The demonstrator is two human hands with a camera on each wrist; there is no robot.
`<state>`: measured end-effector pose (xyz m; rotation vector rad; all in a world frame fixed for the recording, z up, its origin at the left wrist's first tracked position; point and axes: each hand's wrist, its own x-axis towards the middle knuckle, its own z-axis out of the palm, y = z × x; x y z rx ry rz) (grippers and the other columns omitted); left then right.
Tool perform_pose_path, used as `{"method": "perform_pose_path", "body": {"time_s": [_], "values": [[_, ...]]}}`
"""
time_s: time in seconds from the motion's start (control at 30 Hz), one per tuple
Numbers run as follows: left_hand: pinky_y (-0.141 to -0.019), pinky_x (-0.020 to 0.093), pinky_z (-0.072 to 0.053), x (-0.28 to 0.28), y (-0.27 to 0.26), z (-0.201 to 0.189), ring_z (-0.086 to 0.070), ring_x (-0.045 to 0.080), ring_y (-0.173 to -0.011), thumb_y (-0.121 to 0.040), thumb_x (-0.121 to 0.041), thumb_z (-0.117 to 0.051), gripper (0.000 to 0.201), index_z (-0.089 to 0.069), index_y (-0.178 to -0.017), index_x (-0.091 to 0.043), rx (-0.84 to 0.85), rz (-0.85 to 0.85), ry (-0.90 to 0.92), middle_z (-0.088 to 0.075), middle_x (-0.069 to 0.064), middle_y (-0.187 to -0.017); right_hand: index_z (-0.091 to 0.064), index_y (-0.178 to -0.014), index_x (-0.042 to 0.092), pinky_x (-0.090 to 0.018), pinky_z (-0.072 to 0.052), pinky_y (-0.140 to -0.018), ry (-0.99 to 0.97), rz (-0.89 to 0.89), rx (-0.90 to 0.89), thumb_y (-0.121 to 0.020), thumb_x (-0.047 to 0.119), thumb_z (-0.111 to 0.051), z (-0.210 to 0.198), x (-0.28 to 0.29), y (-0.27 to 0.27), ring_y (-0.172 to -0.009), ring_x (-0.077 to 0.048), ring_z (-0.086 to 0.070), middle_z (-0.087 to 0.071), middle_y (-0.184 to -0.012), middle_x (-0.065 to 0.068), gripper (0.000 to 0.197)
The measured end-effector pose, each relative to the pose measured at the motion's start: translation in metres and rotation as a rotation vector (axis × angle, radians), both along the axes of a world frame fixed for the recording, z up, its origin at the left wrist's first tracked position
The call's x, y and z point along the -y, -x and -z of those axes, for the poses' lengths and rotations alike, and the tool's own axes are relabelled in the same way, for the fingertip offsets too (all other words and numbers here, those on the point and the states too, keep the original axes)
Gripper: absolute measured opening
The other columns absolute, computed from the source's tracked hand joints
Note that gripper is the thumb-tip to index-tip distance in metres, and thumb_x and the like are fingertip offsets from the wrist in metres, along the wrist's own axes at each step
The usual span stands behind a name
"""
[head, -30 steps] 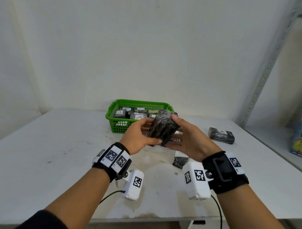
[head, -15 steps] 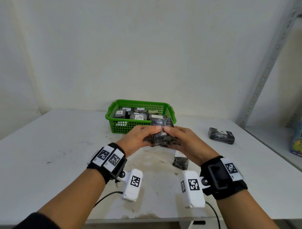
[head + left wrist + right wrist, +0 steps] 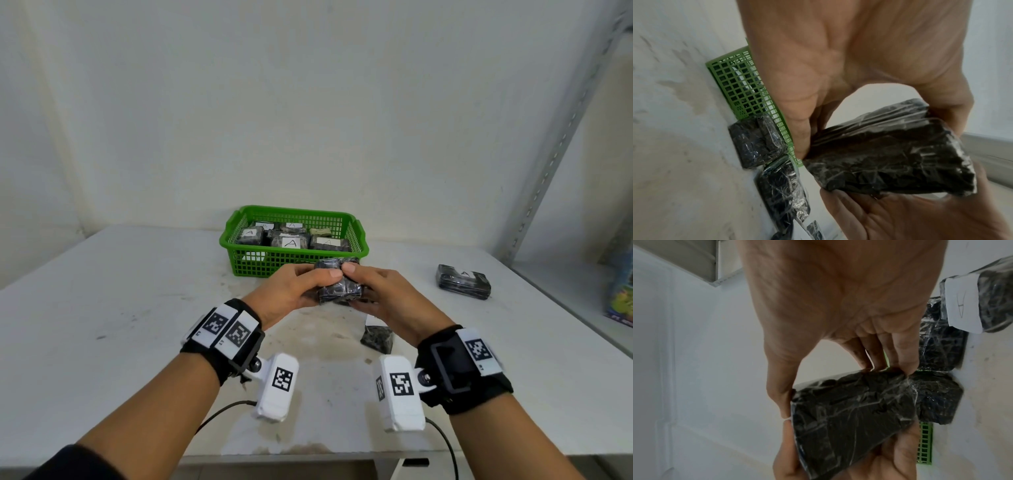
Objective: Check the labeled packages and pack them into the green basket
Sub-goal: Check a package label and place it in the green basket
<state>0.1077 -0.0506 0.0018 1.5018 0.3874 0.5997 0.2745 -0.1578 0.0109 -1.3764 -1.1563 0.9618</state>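
Observation:
Just in front of the green basket [image 3: 359, 236], both hands hold one black package wrapped in clear film [image 3: 339, 291] above the table. My left hand [image 3: 305, 284] grips its left end, thumb on top. My right hand [image 3: 371, 289] grips the right end, and the two thumbs meet on the top face. In the left wrist view the package [image 3: 890, 154] shows no label; the same holds for the package [image 3: 849, 410] in the right wrist view. Several packages with white "A" labels lie inside the basket.
A labeled package [image 3: 464, 286] lies on the white table [image 3: 120, 308] at the right. Another package [image 3: 376, 337] with a white label sits below my right hand. Two more black packages [image 3: 754, 142] rest against the basket's front wall. A metal shelf post [image 3: 555, 144] stands at the right.
The package stood tilted upright between my hands a second ago. It now lies level and lower, closer to the table, with both thumbs on top.

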Motion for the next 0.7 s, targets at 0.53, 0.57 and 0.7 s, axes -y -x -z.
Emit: {"method": "perform_pose_path", "body": {"time_s": [0.53, 0.57, 0.7], "values": [[-0.081, 0.024, -0.056, -0.0050, 0.0026, -0.0063, -0.071, 0.019, -0.098, -0.061, -0.036, -0.080, 0.070, -0.064, -0.121, -0.003, 0.022, -0.013, -0.031, -0.072, 0.010, -0.111, -0.052, -0.147, 0.007, -0.044, -0.045, -0.116, -0.035, -0.045, -0.071, -0.052, 0.055, -0.097, 0.0053, -0.0051, -0.0094, -0.126, -0.021, -0.066, -0.069, -0.135, -0.009, 0.115], [-0.081, 0.024, -0.056, -0.0045, 0.0025, -0.0063, -0.071, 0.018, -0.098, -0.060, -0.038, -0.082, 0.071, -0.065, -0.119, -0.004, 0.031, -0.006, -0.032, -0.073, 0.008, -0.109, -0.053, -0.145, 0.006, -0.044, -0.046, -0.115, -0.040, -0.034, -0.068, -0.052, 0.057, -0.097, 0.0039, -0.0042, -0.0088, -0.125, -0.022, -0.067, -0.070, -0.134, -0.010, 0.115], [-0.095, 0.034, -0.054, -0.0032, 0.0024, -0.0043, -0.068, 0.021, -0.108, -0.058, -0.040, -0.089, 0.075, -0.064, -0.120, -0.008, 0.033, 0.066, -0.011, -0.071, 0.009, -0.114, -0.069, -0.128, 0.008, -0.034, -0.054, -0.101, -0.060, -0.006, -0.048, -0.073, 0.049, -0.080, -0.0006, 0.0011, -0.0071, -0.115, -0.020, -0.072, -0.077, -0.120, -0.010, 0.070]]}}
